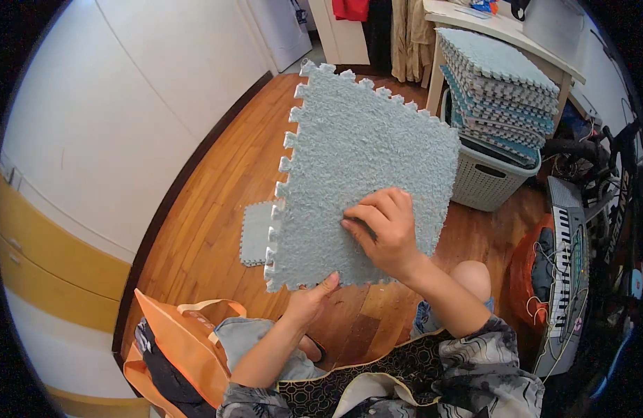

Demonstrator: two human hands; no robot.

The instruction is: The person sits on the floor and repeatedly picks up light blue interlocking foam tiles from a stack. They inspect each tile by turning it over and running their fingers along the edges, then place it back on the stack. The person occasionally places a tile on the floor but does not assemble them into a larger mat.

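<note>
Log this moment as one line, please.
left hand: grips pale blue tile by lower edge; right hand: curled at its face; second tile: on floor; tile stack: in basket

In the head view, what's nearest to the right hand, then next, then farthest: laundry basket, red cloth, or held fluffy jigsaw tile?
1. Fluffy jigsaw tile: right at the right hand.
2. Laundry basket: ahead, to the right.
3. Red cloth: farthest off, near the view's top.

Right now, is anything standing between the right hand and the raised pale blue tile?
Nothing visible does: the right hand is at the fuzzy face of the pale blue tile. The left hand holds the lower edge, clear of it.
</note>
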